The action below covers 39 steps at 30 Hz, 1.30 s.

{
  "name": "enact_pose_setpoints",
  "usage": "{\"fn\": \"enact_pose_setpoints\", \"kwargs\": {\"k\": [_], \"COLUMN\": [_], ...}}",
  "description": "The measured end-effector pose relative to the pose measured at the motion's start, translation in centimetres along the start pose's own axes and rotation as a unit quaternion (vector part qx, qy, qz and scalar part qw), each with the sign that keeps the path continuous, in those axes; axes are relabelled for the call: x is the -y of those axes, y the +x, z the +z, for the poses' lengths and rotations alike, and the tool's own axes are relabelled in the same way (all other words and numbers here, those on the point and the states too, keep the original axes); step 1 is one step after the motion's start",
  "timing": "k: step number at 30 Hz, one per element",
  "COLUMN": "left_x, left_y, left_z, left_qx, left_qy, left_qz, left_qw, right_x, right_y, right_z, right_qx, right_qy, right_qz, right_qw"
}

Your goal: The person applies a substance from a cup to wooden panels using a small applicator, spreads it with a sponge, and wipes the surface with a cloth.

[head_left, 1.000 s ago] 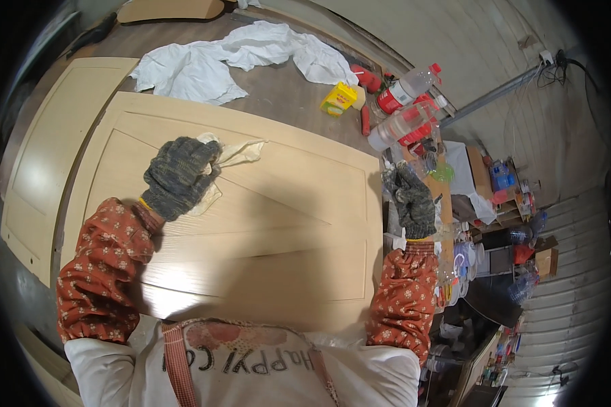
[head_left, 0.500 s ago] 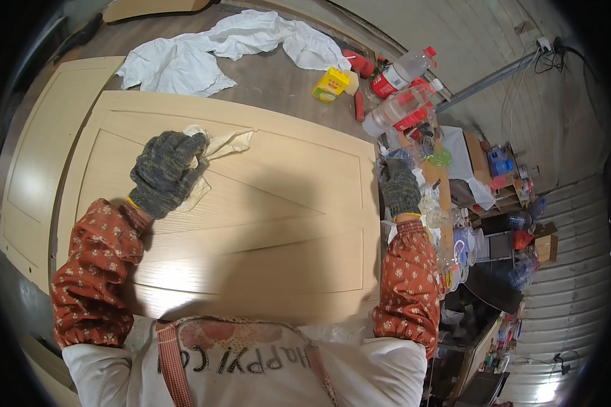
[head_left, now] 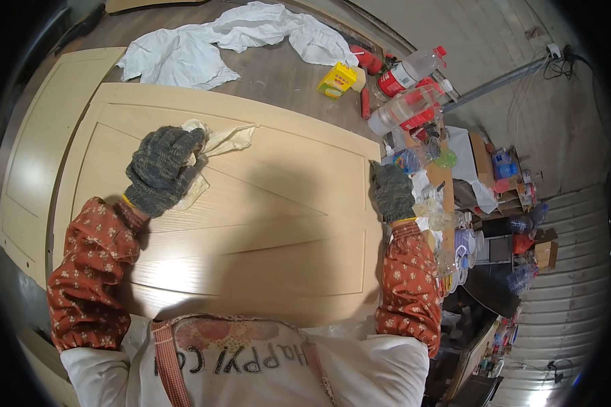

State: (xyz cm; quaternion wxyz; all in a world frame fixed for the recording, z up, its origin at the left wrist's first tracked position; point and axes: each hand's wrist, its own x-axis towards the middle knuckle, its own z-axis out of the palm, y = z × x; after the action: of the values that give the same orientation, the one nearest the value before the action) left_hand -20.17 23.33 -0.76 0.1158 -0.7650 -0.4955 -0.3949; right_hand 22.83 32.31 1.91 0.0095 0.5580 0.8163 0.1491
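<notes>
A cream wood-grain door panel [head_left: 271, 264] with grooved lines lies flat before me. My left hand [head_left: 163, 169], in a dark grey knit glove, is closed over a crumpled cream cloth [head_left: 229, 140] and presses it on the panel's upper left part. Some of the cloth sticks out to the right of the fingers and below them. My right hand [head_left: 392, 192], gloved alike, is closed on the panel's right edge; its fingertips are partly hidden.
A second cream panel [head_left: 44, 163] lies at the left. Beyond are a white cloth [head_left: 176, 57], a yellow box [head_left: 337, 81] and plastic bottles [head_left: 410, 105]. More bottles and containers [head_left: 465, 244] crowd the right side.
My right hand has shifted slightly left and nearer to me, further over the panel's edge. The left hand stays on the cloth in nearly the same place. The view has tilted a little.
</notes>
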Motion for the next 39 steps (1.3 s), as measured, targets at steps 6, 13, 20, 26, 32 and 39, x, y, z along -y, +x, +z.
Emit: {"fn": "enact_pose_setpoints", "kwargs": {"k": [6,13,20,26,32,39], "left_x": [0.0,0.0,-0.1,-0.2,-0.1,0.1], "left_y": [0.0,0.0,0.2,0.3,0.2,-0.2], "left_z": [0.1,0.2,0.1,0.1,-0.3,0.0], "left_qx": [0.015,0.006,-0.012,-0.005,-0.001,0.006], "left_qy": [0.004,0.005,-0.015,-0.005,-0.010,-0.004], "left_qz": [-0.004,-0.002,0.003,0.002,-0.011,-0.002], "left_qw": [1.000,1.000,1.000,1.000,1.000,1.000], "right_x": [0.4,0.2,-0.1,2.1,2.2,3.7], "right_y": [-0.2,-0.1,1.1,3.5,3.8,3.8], "right_z": [-0.5,0.5,0.7,1.4,1.9,1.0], "right_qx": [0.003,-0.012,-0.069,-0.062,-0.052,0.026], "right_qy": [0.005,-0.005,0.106,0.044,0.031,-0.025], "right_qz": [-0.003,0.019,0.031,-0.043,-0.061,-0.030], "right_qw": [1.000,1.000,0.992,0.996,0.996,0.999]}}
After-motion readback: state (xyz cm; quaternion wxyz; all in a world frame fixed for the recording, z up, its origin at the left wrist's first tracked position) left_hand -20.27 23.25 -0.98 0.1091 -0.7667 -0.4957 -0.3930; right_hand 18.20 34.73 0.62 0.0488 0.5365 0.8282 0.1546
